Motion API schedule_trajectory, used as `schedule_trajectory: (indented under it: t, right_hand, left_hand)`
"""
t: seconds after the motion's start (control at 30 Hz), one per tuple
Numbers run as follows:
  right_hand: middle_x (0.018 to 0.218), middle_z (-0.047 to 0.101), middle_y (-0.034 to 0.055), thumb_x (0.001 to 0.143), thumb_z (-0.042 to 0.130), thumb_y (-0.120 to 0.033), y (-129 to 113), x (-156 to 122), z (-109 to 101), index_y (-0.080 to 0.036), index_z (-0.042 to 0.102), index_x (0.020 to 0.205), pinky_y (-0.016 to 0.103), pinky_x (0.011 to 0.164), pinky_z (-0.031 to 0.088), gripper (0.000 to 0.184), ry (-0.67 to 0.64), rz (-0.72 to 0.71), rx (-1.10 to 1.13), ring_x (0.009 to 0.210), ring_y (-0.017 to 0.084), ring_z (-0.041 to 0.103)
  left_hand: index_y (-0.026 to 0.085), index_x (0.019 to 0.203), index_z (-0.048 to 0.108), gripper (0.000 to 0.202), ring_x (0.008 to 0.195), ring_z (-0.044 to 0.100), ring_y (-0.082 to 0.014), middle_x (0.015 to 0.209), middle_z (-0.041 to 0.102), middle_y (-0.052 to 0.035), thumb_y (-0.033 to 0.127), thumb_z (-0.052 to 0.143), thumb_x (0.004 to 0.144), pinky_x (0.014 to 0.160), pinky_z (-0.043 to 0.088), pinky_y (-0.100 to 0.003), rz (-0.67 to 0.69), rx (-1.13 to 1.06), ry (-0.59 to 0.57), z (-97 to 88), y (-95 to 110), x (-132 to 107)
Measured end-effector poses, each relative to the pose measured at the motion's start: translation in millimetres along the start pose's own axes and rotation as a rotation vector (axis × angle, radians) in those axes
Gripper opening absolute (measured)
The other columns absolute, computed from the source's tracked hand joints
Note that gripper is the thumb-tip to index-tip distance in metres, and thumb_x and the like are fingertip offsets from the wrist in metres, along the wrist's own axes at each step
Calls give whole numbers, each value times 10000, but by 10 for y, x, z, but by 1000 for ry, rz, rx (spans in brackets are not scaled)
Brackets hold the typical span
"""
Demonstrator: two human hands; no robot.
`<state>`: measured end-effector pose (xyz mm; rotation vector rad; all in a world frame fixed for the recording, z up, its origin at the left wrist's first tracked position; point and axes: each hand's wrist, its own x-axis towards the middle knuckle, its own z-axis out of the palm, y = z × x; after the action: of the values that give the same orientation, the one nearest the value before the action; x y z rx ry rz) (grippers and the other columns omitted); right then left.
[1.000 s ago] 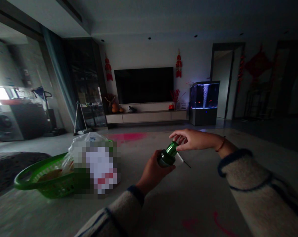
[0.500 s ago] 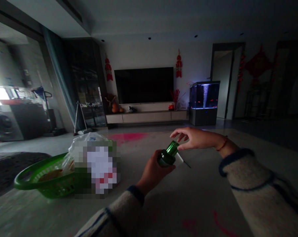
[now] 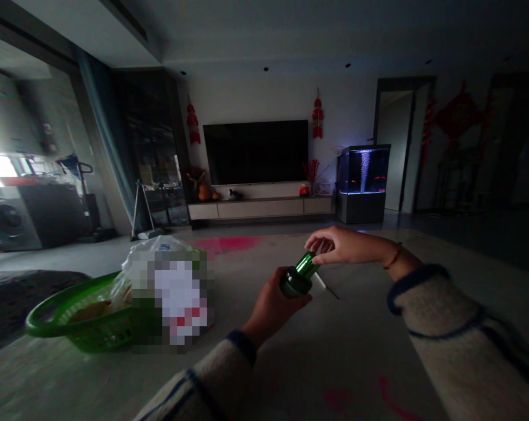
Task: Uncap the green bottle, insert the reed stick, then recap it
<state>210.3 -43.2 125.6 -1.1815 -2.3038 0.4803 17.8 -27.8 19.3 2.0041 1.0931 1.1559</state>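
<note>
My left hand [image 3: 271, 307] grips a dark green bottle [image 3: 298, 278] around its base, with the neck tilted up and to the right. The fingertips of my right hand [image 3: 346, 245] pinch the ribbed neck of the bottle from above. A thin white stick with a dark tip [image 3: 322, 283] juts out beside the bottle, below my right hand. Its link to the bottle is hidden. Both sleeves are cream knit with dark blue trim.
To the left of my hands sit a green plastic basket [image 3: 40, 318] and a white plastic bag [image 3: 141, 272], partly behind a pixelated patch [image 3: 172, 298]. Pink marks stain the floor [image 3: 370, 351]. Farther off stand a TV cabinet [image 3: 260, 207] and an aquarium [image 3: 361, 184].
The fingers of my right hand have closed in on the bottle's neck. My left hand and the basket have barely moved.
</note>
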Motion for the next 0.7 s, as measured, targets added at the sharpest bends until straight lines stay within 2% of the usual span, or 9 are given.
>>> schedule_trajectory:
  t: [0.2,0.7]
  right_hand:
    - [916,615,62,659,625,-256,-4,-19,-37,-136,554,972,273,717,459,343,7,-47,9,792,137,567]
    - [918,614,67,659,628,-255,34,-43,-78,-128,565,956,263,700,461,330,14,6,-24,760,128,561]
  left_hand:
    - [170,1073,480,625,710,586,-164,883,617,-61,361,708,523,602,469,-281,-1,-7,0,3,-17,-5]
    - [169,1058,466,609,796,576,-182,904,612,-57,397,696,542,698,461,-318,44,52,2,-8,-62,14]
